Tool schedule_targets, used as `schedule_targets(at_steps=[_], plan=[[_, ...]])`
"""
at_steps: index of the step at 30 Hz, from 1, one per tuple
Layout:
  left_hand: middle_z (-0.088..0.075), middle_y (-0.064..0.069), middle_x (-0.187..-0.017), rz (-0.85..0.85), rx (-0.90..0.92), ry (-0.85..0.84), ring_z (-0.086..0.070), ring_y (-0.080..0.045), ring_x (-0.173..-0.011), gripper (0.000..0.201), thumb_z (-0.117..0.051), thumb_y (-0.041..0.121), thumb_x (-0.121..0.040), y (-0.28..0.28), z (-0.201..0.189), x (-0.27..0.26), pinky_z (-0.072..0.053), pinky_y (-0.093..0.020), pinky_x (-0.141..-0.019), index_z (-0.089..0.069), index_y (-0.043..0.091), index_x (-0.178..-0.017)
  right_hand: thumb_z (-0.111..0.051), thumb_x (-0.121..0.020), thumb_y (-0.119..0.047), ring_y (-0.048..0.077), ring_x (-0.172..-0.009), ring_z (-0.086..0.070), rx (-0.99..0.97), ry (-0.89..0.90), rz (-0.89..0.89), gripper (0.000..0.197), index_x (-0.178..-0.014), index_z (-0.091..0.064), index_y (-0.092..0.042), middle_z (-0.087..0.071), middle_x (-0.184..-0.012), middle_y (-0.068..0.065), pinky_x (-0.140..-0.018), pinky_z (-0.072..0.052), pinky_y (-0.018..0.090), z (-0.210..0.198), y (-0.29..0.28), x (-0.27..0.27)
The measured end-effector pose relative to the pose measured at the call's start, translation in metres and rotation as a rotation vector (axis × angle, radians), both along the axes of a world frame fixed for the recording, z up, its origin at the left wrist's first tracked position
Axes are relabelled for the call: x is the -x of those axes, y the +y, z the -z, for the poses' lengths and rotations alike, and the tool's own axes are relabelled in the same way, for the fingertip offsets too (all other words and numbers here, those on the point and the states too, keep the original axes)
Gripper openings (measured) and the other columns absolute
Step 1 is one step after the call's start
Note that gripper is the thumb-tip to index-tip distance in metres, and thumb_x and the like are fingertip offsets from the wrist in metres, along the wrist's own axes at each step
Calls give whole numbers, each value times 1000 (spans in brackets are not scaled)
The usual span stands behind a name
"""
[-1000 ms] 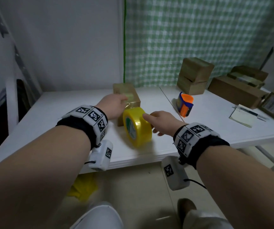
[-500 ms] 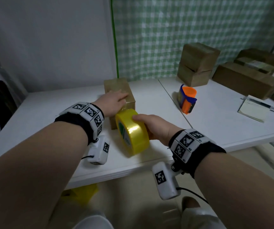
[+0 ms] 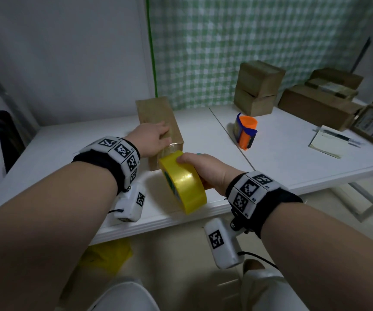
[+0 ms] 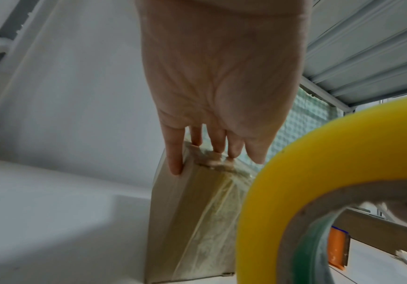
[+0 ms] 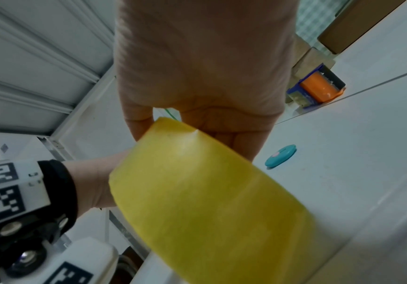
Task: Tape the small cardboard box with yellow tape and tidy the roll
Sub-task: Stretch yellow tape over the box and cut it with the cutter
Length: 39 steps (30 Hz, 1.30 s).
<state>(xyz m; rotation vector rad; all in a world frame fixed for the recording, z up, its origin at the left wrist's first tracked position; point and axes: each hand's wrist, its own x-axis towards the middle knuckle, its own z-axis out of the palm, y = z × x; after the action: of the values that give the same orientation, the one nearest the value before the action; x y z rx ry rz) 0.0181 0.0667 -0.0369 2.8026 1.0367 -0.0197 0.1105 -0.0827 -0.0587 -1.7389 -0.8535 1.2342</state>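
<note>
The small cardboard box [image 3: 158,113] stands on the white table [image 3: 53,149], its near face covered by a shiny tape strip [image 4: 212,230]. My left hand [image 3: 153,136] lies flat on the box's near top edge; straight fingers [image 4: 218,142] press the tape there. The yellow tape roll [image 3: 185,187] stands on edge just in front of the box, near the table's front edge. My right hand [image 3: 200,166] grips the roll from the right, thumb over its top. From the right wrist the roll [image 5: 209,201] hides most of the fingers.
An orange and blue tape dispenser [image 3: 245,131] sits right of the box. Behind it are stacked cardboard boxes [image 3: 257,86], longer boxes [image 3: 315,106] and a notepad with a pen [image 3: 329,142]. A small teal disc [image 5: 280,155] lies by my right hand. Something yellow [image 3: 107,254] lies on the floor.
My right hand went from touching the roll's side to gripping it and has drawn it back toward the table's front edge. The left hand has stayed on the box.
</note>
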Motion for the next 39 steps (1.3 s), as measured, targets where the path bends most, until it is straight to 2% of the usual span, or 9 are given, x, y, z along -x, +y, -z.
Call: schedule_targets(at_steps=[6,9,15,18,24,30,33,35,39], plan=[[-8,-13,-161,48,-2,70,-12,-34,-147,55,-35,20,-99,-4,6,1,-10,-40,-121,-19,30,-150,-56,-86,-41,27,-90,-65,-4,-37,28,48,-120,-57,-7,-66,-103,11,-86,-54,39,3,-1,6],[-2,-13,-161,66,-12,191,-7,-39,-146,68,-37,11,-92,-2,4,0,-14,-47,-120,-15,42,-148,-54,-86,-42,26,-87,-64,-7,-48,30,51,-121,-56,-6,-65,-101,11,-82,-53,37,3,4,5],[-17,-10,-150,107,-154,297,-28,-41,-131,79,-62,30,-85,6,0,-7,-40,-48,-103,-14,54,-143,-56,-82,-43,25,-84,-65,13,-62,49,53,-122,-57,-7,-66,-104,11,-71,-53,30,2,15,-1],[-19,-9,-148,121,-199,255,-29,-39,-130,77,-66,21,-81,6,2,-14,-42,-48,-101,-24,49,-141,-55,-84,-41,24,-83,-63,17,-71,45,50,-120,-57,-6,-64,-101,10,-72,-51,31,2,16,-5],[-28,-10,-142,124,-122,205,-28,-39,-128,62,-62,27,-83,7,-2,-17,-39,-51,-102,-33,47,-135,-54,-85,-42,20,-78,-63,12,-70,40,50,-121,-57,-9,-65,-101,8,-64,-50,27,-1,10,-9],[-35,-7,-130,147,-93,358,-39,-35,-120,87,-73,12,-71,0,-14,-18,-47,-47,-96,-30,50,-136,-55,-86,-41,20,-76,-63,43,-49,-3,47,-120,-58,-9,-65,-93,7,-67,-51,28,-5,0,-4],[-38,-7,-139,217,-79,380,-42,-31,-127,88,-70,11,-75,0,-15,-17,-45,-39,-98,-25,41,-144,-54,-87,-39,19,-74,-63,52,-14,0,42,-118,-58,-11,-65,-94,7,-65,-52,27,-4,-7,-1],[-36,-4,-151,197,4,325,-41,-24,-132,77,-61,12,-83,-1,-20,-12,-41,-30,-101,-25,33,-148,-55,-87,-40,20,-77,-63,36,-18,31,43,-119,-57,-11,-65,-97,8,-69,-52,29,-2,-8,1],[-16,-6,-160,152,63,215,-14,-24,-148,51,-35,24,-101,-2,-14,0,-11,-32,-118,-23,18,-150,-54,-86,-43,28,-97,-64,14,-69,103,46,-118,-57,-10,-65,-109,13,-90,-51,40,3,-4,4]])
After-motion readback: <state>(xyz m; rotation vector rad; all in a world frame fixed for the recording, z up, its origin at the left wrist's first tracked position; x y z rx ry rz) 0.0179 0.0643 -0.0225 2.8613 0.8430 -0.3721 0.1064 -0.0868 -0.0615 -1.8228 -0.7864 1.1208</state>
